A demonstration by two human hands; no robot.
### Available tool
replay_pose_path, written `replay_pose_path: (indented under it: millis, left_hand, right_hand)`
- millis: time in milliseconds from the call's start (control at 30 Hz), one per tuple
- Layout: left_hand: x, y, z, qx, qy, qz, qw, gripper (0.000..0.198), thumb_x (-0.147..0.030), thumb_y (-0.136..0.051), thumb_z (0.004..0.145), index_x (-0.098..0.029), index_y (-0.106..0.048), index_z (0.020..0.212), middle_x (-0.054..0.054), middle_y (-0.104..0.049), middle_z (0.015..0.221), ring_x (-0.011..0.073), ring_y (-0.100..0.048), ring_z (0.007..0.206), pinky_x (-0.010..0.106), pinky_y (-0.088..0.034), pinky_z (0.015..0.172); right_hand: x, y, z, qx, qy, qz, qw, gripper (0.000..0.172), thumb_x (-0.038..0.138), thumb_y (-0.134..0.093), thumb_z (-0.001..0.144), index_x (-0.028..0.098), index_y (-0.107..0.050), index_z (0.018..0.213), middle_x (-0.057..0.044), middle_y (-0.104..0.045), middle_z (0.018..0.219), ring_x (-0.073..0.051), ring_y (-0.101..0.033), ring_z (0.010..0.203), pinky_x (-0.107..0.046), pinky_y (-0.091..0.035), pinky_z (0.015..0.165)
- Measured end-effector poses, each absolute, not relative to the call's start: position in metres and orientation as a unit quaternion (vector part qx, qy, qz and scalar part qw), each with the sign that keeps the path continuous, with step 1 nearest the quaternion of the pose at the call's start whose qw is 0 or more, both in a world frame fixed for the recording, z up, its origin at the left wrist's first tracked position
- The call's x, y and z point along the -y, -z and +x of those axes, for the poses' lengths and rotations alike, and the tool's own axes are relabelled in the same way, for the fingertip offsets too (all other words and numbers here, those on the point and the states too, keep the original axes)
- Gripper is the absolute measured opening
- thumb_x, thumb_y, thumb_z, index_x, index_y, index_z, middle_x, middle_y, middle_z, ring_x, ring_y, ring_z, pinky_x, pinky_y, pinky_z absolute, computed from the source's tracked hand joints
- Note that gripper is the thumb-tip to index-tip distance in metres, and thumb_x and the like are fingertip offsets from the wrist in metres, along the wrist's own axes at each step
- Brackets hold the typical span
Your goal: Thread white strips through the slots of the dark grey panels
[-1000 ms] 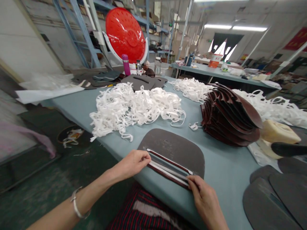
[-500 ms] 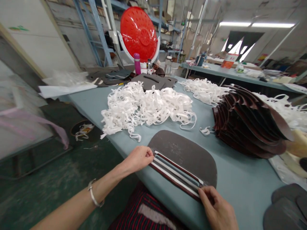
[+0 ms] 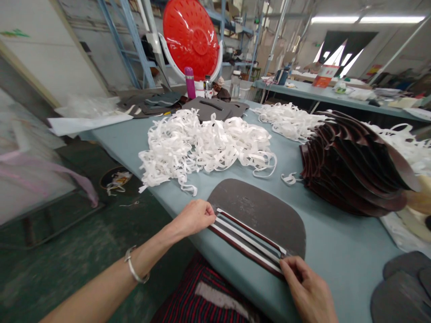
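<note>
A dark grey rounded panel [image 3: 262, 202] lies on the table before me, with a long slot near its front edge. White strips and dark red-brown edging run along the slot's sides. My left hand [image 3: 198, 216] pinches the left end of a white tape strip [image 3: 247, 245] at the slot's front side. At the strip's other end, my right hand [image 3: 305, 282] is closed in a pinch, thumb against fingers. Between the two hands the strip runs straight. Both fingertips cover the strip's ends, touching the panel.
Behind the panel sits a heap of white tape strips [image 3: 202, 143]. A fanned stack of dark brown panels [image 3: 350, 166] stands to the right. More grey pieces [image 3: 404, 287] lie at the near right corner. A purple bottle [image 3: 190, 83] and a red round basin [image 3: 191, 40] are farther back.
The view has shifted slightly. Both hands keep their pinch at the two ends of the slot, and the panel stays in place.
</note>
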State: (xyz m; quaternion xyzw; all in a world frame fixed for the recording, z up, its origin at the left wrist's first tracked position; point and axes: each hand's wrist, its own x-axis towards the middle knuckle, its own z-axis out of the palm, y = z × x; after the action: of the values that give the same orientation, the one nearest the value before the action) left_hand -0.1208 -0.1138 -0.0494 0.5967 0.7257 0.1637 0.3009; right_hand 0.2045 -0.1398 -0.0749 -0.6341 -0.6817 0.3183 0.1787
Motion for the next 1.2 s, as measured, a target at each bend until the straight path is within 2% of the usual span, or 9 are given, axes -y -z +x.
replay_pose_path:
  millis: [133, 233, 433, 533, 667, 833, 1033, 1200]
  left_hand:
    - [0.114, 0.053, -0.12, -0.732, -0.166, 0.598, 0.281, 0.011, -0.026, -0.055, 0.069, -0.019, -0.063, 0.068, -0.001, -0.065, 0.063, 0.0143, -0.058, 0.06, 0.023, -0.035, 0.054]
    - [0.115, 0.052, -0.119, -0.729, -0.18, 0.603, 0.269, 0.008, -0.026, -0.056, 0.071, -0.019, -0.058, 0.075, -0.002, -0.063, 0.065, 0.0135, -0.058, 0.062, 0.023, -0.036, 0.056]
    - [0.124, 0.05, -0.11, -0.679, -0.224, 0.669, 0.206, 0.007, -0.014, -0.051, 0.079, -0.02, -0.055, 0.078, -0.002, -0.06, 0.075, 0.013, -0.056, 0.07, 0.024, -0.04, 0.064]
    - [0.134, 0.053, -0.103, -0.656, -0.215, 0.712, 0.127, 0.013, -0.011, -0.047, 0.084, -0.019, -0.058, 0.083, 0.002, -0.061, 0.083, 0.0161, -0.056, 0.081, 0.028, -0.042, 0.074]
    - [0.156, 0.058, -0.095, -0.622, -0.166, 0.764, 0.043, 0.023, -0.019, -0.044, 0.092, -0.021, -0.06, 0.109, 0.006, -0.062, 0.104, 0.0203, -0.056, 0.099, 0.034, -0.043, 0.085]
    - [0.178, 0.068, -0.091, -0.588, -0.092, 0.803, -0.036, 0.052, -0.042, -0.055, 0.087, -0.03, -0.044, 0.136, 0.011, -0.05, 0.134, 0.0299, -0.047, 0.119, 0.044, -0.039, 0.093]
    - [0.182, 0.073, -0.084, -0.604, -0.061, 0.792, -0.06, 0.056, -0.044, -0.053, 0.087, -0.034, -0.038, 0.14, 0.012, -0.047, 0.137, 0.0321, -0.045, 0.121, 0.047, -0.037, 0.092]
    - [0.181, 0.071, -0.079, -0.622, -0.06, 0.779, -0.057, 0.06, -0.045, -0.052, 0.086, -0.032, -0.036, 0.142, 0.013, -0.049, 0.133, 0.0319, -0.045, 0.119, 0.047, -0.035, 0.094]
  right_hand:
    - [0.14, 0.066, 0.202, 0.664, -0.353, -0.632, 0.188, 0.04, 0.059, -0.045, 0.083, 0.023, -0.06, 0.075, 0.001, -0.061, 0.066, -0.016, -0.056, 0.064, -0.022, -0.04, 0.059]
    - [0.14, 0.059, 0.202, 0.639, -0.401, -0.627, 0.195, 0.042, 0.06, -0.046, 0.081, 0.021, -0.057, 0.072, 0.002, -0.052, 0.063, -0.014, -0.048, 0.061, -0.021, -0.036, 0.057]
    - [0.141, 0.048, 0.2, 0.573, -0.501, -0.612, 0.218, 0.044, 0.061, -0.051, 0.079, 0.019, -0.053, 0.068, 0.005, -0.038, 0.06, -0.01, -0.034, 0.056, -0.021, -0.028, 0.052]
    - [0.141, 0.05, 0.199, 0.559, -0.502, -0.619, 0.231, 0.042, 0.06, -0.054, 0.077, 0.019, -0.054, 0.068, 0.004, -0.042, 0.06, -0.01, -0.037, 0.057, -0.021, -0.028, 0.052]
    - [0.141, 0.059, 0.198, 0.566, -0.424, -0.66, 0.253, 0.038, 0.056, -0.055, 0.076, 0.019, -0.058, 0.067, 0.002, -0.052, 0.06, -0.013, -0.045, 0.058, -0.023, -0.032, 0.055]
    - [0.142, 0.064, 0.195, 0.616, -0.317, -0.683, 0.229, 0.027, 0.042, -0.05, 0.082, 0.021, -0.06, 0.069, 0.001, -0.057, 0.06, -0.014, -0.05, 0.057, -0.024, -0.033, 0.057]
    - [0.141, 0.059, 0.193, 0.629, -0.283, -0.699, 0.188, 0.017, 0.031, -0.051, 0.079, 0.021, -0.057, 0.066, 0.004, -0.053, 0.053, -0.013, -0.05, 0.054, -0.024, -0.031, 0.056]
    - [0.136, 0.057, 0.2, 0.561, -0.427, -0.669, 0.237, 0.021, 0.038, -0.053, 0.076, 0.019, -0.056, 0.066, 0.004, -0.051, 0.055, -0.01, -0.044, 0.052, -0.021, -0.031, 0.05]
